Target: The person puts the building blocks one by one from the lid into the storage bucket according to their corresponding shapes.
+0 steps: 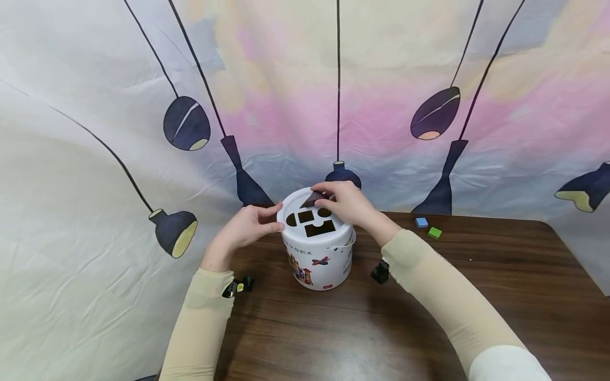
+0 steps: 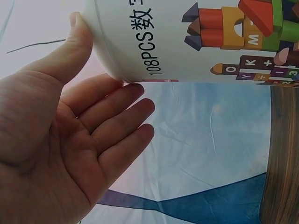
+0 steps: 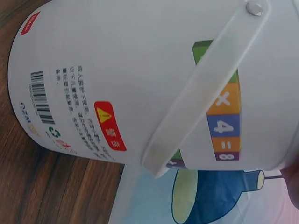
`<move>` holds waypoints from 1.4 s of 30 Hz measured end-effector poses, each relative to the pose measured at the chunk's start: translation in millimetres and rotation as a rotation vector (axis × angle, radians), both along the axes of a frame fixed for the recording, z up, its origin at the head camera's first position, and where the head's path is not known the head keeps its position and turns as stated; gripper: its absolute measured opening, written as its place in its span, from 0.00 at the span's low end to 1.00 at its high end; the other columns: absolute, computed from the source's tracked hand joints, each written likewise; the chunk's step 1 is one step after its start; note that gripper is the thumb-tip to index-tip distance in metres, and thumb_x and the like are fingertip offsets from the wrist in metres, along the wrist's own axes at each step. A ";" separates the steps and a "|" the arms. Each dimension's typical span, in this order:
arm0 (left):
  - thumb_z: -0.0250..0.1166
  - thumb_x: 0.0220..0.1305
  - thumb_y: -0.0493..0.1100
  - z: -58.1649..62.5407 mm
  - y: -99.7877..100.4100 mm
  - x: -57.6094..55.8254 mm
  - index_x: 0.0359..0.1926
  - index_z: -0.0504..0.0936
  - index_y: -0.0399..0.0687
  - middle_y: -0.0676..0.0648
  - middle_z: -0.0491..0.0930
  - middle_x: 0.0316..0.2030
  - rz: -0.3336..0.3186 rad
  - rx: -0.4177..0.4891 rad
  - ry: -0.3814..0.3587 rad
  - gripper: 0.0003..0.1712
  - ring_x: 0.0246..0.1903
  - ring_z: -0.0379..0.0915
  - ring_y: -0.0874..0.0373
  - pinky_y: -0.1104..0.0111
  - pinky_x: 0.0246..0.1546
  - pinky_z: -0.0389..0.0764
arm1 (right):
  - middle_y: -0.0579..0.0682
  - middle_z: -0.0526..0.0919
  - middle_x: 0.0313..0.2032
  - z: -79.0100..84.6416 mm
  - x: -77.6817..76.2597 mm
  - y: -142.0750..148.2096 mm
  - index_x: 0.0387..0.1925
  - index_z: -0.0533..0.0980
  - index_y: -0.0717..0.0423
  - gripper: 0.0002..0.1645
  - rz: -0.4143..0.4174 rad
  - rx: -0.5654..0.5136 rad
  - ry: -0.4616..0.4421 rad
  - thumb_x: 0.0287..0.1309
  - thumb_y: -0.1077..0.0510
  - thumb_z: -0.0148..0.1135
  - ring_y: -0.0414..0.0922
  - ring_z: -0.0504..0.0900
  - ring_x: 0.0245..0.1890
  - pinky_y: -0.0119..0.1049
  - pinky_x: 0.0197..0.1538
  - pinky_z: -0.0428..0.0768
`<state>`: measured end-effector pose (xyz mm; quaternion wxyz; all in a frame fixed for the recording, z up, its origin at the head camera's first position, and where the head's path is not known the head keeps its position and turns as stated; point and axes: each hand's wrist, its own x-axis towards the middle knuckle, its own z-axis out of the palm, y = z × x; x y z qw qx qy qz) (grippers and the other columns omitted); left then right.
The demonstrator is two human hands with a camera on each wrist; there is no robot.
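Note:
A white toy-block bucket (image 1: 316, 264) stands upright on the table, with printed block pictures on its side. Its white lid (image 1: 297, 203) has dark cut-outs: a half circle, a square, a circle and an arch-like shape. At the lid's left edge, my left hand (image 1: 250, 226) grips the rim between thumb and index finger; its other fingers (image 2: 124, 147) extend loosely below. Over the far right of the lid is my right hand (image 1: 347, 201), thumb and fingers pinching a dark brown triangular block (image 1: 312, 200) against the top. The fingers partly hide that block.
A blue block (image 1: 421, 222) and a green block (image 1: 434, 233) lie on the wooden table (image 1: 500, 275), right of the bucket near the back edge. The bucket's handle (image 3: 201, 88) hangs down its right side. A fabric backdrop (image 1: 381, 69) with painted lamps hangs right behind the table.

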<state>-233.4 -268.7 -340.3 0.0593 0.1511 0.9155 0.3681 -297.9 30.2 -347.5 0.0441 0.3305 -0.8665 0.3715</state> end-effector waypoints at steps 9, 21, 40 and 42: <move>0.75 0.70 0.55 1.8 -0.1 0.7 0.77 0.72 0.51 0.43 0.78 0.69 -0.006 -0.020 0.014 0.40 0.66 0.75 0.49 0.55 0.58 0.78 | 0.51 0.88 0.55 3.4 -1.6 -10.5 0.70 0.80 0.48 0.26 0.017 0.037 0.002 0.75 0.52 0.68 0.48 0.88 0.51 0.47 0.55 0.85; 0.75 0.70 0.55 2.3 2.1 1.2 0.77 0.73 0.52 0.43 0.79 0.68 0.004 -0.034 0.015 0.39 0.66 0.75 0.49 0.54 0.60 0.78 | 0.53 0.86 0.61 3.9 0.6 -11.3 0.71 0.79 0.53 0.27 0.016 0.104 0.024 0.76 0.53 0.67 0.49 0.85 0.59 0.48 0.60 0.83; 0.75 0.70 0.53 0.7 2.9 2.5 0.76 0.73 0.51 0.45 0.75 0.71 0.010 -0.023 0.026 0.39 0.70 0.72 0.49 0.50 0.64 0.78 | 0.53 0.86 0.58 -2.2 3.5 -4.3 0.67 0.82 0.54 0.23 -0.025 -0.040 0.036 0.78 0.52 0.65 0.47 0.88 0.50 0.45 0.53 0.86; 0.75 0.70 0.53 0.3 2.4 2.4 0.76 0.74 0.52 0.45 0.75 0.72 0.015 -0.026 0.026 0.38 0.70 0.72 0.49 0.51 0.64 0.78 | 0.52 0.86 0.59 -6.0 5.4 -0.2 0.66 0.83 0.53 0.21 -0.048 -0.120 0.047 0.78 0.52 0.64 0.47 0.89 0.49 0.45 0.52 0.86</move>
